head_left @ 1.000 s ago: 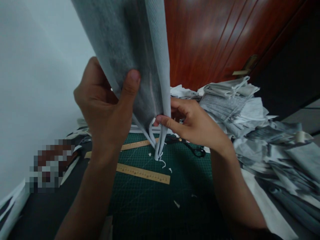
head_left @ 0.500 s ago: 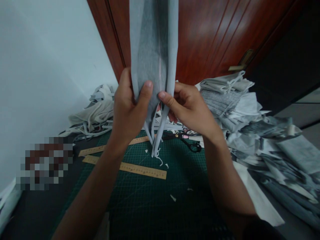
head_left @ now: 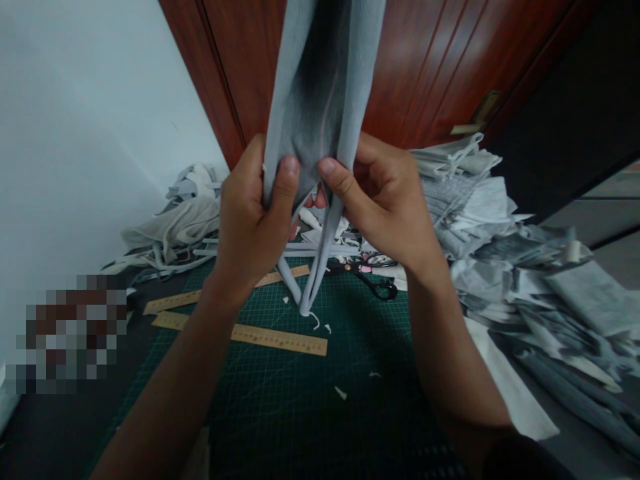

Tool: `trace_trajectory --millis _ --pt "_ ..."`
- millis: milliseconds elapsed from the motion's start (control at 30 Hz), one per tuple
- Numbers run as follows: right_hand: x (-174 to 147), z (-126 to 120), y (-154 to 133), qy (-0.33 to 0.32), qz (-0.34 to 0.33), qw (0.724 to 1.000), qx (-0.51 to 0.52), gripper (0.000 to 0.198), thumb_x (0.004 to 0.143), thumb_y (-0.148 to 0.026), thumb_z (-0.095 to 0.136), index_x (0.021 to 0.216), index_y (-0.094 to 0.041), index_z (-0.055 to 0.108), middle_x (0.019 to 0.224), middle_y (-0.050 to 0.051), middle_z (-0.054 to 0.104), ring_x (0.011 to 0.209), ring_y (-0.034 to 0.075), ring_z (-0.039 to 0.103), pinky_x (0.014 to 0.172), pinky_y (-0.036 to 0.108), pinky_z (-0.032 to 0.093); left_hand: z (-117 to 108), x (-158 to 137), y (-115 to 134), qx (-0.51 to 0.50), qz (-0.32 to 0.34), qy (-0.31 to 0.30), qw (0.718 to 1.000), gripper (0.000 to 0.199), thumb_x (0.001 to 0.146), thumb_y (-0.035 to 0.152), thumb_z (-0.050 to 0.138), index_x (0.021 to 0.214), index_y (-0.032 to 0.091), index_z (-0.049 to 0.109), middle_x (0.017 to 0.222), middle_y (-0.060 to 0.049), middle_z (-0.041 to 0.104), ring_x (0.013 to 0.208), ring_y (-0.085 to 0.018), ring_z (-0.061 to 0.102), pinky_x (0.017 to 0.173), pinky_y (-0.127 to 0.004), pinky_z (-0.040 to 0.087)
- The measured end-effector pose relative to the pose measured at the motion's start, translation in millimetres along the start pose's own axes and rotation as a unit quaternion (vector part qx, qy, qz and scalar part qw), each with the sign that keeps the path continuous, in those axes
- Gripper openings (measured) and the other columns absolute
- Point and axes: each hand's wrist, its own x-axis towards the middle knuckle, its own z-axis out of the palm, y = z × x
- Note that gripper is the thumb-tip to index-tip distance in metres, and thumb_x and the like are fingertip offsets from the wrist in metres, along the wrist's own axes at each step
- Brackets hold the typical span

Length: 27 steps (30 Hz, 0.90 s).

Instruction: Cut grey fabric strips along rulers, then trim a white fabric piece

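A long strip of grey fabric (head_left: 310,120) hangs from above the top edge of the view, its side edges folded inward and a thin pale line running down it. My left hand (head_left: 260,213) grips its left edge, thumb on the front and fingers behind. My right hand (head_left: 385,193) pinches the right edge, thumb near the middle and fingers partly hidden behind. Between the hands the cloth splits open, and a narrow fabric loop (head_left: 320,267) dangles below over the green cutting mat (head_left: 280,413).
Two wooden rulers (head_left: 285,339) and black-handled scissors (head_left: 377,283) lie on the mat among small scraps. Grey fabric piles stand at the left (head_left: 175,227) and right (head_left: 500,247). Behind is a reddish-brown wooden door (head_left: 425,67) with a handle, beside a pale wall (head_left: 90,120).
Both thumbs have come closer together and slightly upward on the cloth. The split below them has spread wider, and the strip's upper part has shifted right.
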Motion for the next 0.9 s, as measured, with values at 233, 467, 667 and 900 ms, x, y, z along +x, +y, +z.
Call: trace_trajectory --millis 233,467,667,900 --pt "-2.4 -5.8 -0.5 -0.024 -0.023 0.997 -0.068 0.039 0.101 -0.057 0.043 0.105 -0.024 0.062 0.094 0.003 0.067 0.091 0.018 0.067 0.074 0.029 0.057 -2.5 -1.8 21.1 0.087 0.001 -0.095 0.992 0.03 0.101 0.05 0.049 0.093 0.023 0.059 0.066 0.003 0.06 0.055 -0.013 0.059 0.053 -0.028 0.043" --pt "0.7 -14.8 12.5 -0.093 -0.042 0.987 -0.124 0.034 0.1 -0.052 0.049 0.093 -0.022 0.063 0.084 0.003 0.069 0.088 0.02 0.067 0.079 0.032 0.055 -0.4 -1.8 8.5 0.119 -0.046 -0.215 0.968 0.036 0.101 0.054 0.045 0.084 0.024 0.056 0.064 0.003 0.059 0.045 -0.011 0.053 0.044 -0.029 0.041" --pt "2.9 -14.9 17.8 -0.093 -0.044 0.986 -0.129 0.032 0.1 -0.049 0.051 0.087 -0.022 0.063 0.082 0.003 0.067 0.084 0.02 0.065 0.077 0.032 0.053 -0.9 -0.8 4.6 0.114 -0.068 -0.237 0.962 0.039 0.098 0.059 0.044 0.089 0.025 0.06 0.068 0.0 0.064 0.068 -0.02 0.068 0.061 -0.033 0.054" --pt "4.5 -13.0 22.2 -0.116 -0.04 0.986 -0.113 0.031 0.101 -0.043 0.052 0.081 -0.021 0.06 0.074 0.001 0.064 0.074 0.016 0.06 0.074 0.029 0.049 -6.1 2.1 2.8 0.164 -0.061 -0.25 0.952 0.029 0.098 0.047 0.05 0.092 0.022 0.063 0.078 -0.002 0.07 0.078 -0.023 0.07 0.075 -0.038 0.058"
